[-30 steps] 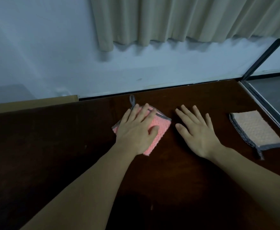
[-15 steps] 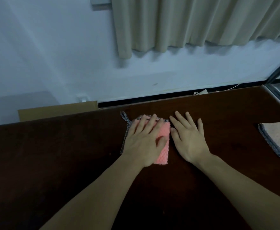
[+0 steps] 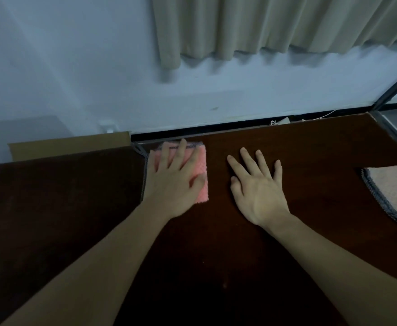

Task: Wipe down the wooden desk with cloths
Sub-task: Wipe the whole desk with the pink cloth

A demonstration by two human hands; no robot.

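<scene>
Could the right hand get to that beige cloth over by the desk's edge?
Probably yes. The right hand lies flat and holds nothing, and only bare wooden desk lies between it and the beige cloth. The left hand presses the pink cloth, well clear.

The dark brown wooden desk has a smooth, dull top. A pink cloth with grey stitched edging lies flat at its far edge, while a peach cloth with the same edging lies flat near the right side.
</scene>
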